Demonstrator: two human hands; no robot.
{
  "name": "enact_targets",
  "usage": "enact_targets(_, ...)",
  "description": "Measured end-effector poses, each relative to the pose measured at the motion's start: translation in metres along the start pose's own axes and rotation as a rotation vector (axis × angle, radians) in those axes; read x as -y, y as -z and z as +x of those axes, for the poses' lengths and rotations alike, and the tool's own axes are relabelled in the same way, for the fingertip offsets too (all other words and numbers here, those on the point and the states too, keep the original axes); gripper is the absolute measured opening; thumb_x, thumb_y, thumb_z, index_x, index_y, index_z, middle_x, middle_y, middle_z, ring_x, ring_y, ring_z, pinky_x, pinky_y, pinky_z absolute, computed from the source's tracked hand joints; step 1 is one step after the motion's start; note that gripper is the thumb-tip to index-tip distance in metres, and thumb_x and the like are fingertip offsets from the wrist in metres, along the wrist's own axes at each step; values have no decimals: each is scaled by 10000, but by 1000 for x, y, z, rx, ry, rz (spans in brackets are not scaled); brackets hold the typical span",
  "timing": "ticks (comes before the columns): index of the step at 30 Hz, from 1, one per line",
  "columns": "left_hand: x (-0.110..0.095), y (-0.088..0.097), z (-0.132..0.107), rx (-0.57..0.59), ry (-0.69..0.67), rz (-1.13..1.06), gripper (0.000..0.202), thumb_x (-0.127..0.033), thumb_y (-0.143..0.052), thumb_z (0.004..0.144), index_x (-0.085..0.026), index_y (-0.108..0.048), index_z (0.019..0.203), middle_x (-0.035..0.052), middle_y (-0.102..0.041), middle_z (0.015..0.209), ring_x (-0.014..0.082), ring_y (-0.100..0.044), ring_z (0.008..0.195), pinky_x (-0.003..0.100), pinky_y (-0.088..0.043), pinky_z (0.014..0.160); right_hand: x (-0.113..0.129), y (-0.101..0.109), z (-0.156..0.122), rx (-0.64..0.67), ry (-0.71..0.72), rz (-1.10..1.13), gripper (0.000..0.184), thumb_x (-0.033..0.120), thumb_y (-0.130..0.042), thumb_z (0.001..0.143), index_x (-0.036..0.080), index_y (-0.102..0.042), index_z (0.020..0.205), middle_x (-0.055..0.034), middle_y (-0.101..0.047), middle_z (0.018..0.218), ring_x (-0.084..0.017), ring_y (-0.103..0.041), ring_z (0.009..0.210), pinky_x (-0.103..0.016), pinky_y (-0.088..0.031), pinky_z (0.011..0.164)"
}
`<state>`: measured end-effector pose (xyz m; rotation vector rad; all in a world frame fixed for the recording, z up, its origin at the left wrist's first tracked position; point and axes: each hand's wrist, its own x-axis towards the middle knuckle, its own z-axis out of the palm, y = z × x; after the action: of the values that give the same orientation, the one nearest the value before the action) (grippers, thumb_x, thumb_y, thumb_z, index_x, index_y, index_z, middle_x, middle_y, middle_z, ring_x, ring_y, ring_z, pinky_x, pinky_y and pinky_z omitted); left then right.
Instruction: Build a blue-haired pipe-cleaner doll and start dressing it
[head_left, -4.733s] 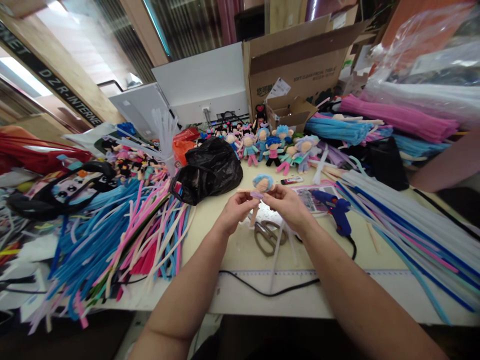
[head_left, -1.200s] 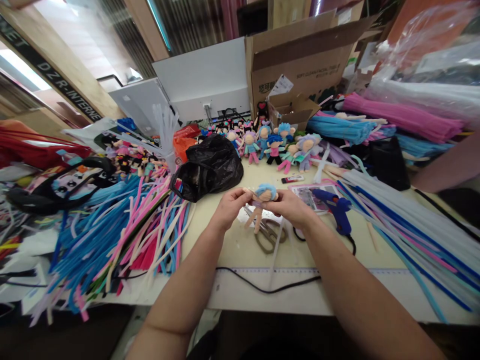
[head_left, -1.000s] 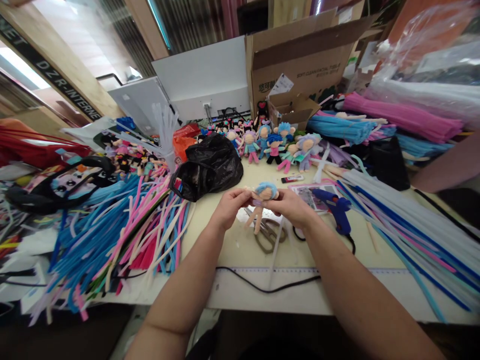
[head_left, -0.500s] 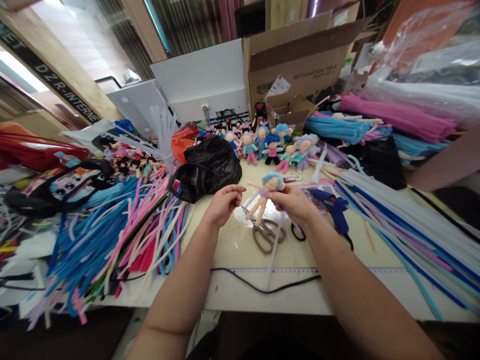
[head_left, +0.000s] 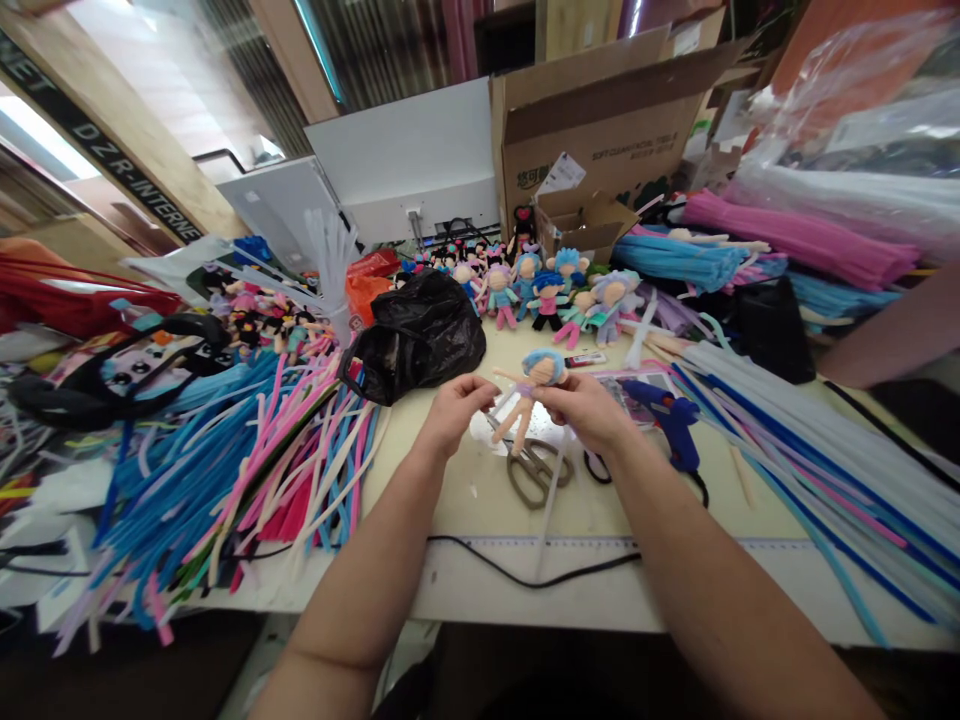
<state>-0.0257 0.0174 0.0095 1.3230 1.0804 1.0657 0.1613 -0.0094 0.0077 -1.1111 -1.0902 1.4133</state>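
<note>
A small doll made of peach pipe cleaners, with light blue hair and a lilac band round its body, tilts above the table. My right hand is closed on it, pinching its side below the head. Left of the doll, my left hand is closed with thumb and forefinger pressed together near the doll's outstretched arm; what it pinches is too small to make out. Below the doll lie scissors with grey-brown handles, beside a pale strip. A blue glue gun rests right of my right hand.
Finished dolls stand in a group at the back before a cardboard box. A black plastic bag lies behind my left hand. Loose pipe cleaners cover the left side; more bundles lie right. A black cable crosses the front.
My left hand has moved slightly right and down, closer to the doll, and its fingers are drawn together more. The doll stays in my right hand, almost unmoved.
</note>
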Motion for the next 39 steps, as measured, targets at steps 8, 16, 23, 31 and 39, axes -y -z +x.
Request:
enact_targets(8,1,28,14,-177,-64,-129,454,-500,-612,774,-192,-385,528,-68,-299,423,59,-256,407,241,-223,446,0,10,3,-13,11,-1,321,431,-780,589,162,-617,648,48,-420,475,-80,-345,461,-252,-257,457)
enact_targets(16,10,33,19,-229,-125,-63,426,-485,-614,778,-184,-415,550,-55,-380,477,63,-317,453,230,-253,473,6,15,2,-55,5,61,326,390,-806,557,161,-601,664,45,-445,521,-68,-335,464,-248,-241,445)
enact_targets(23,27,52,30,-296,-48,298,249,-383,-631,724,-176,-548,613,-19,-553,539,101,-474,517,235,-357,554,31,31,-6,-252,273,292,358,369,-776,541,217,-458,606,59,-366,528,-76,-317,462,-256,-257,438)
enact_targets(31,29,12,15,17,-49,434,172,-251,-533,759,-178,-674,693,-17,-581,536,113,-492,504,234,-361,540,37,28,-16,-148,298,296,338,362,-748,594,215,-445,561,58,-322,507,-73,-284,448,-262,-236,436)
enact_targets(39,17,-21,-7,153,-62,421,155,-260,-591,717,-163,-645,609,6,-613,559,128,-520,546,228,-351,529,19,10,-9,-35,95,170,288,361,-779,577,185,-557,632,49,-430,519,-74,-343,463,-254,-249,450)
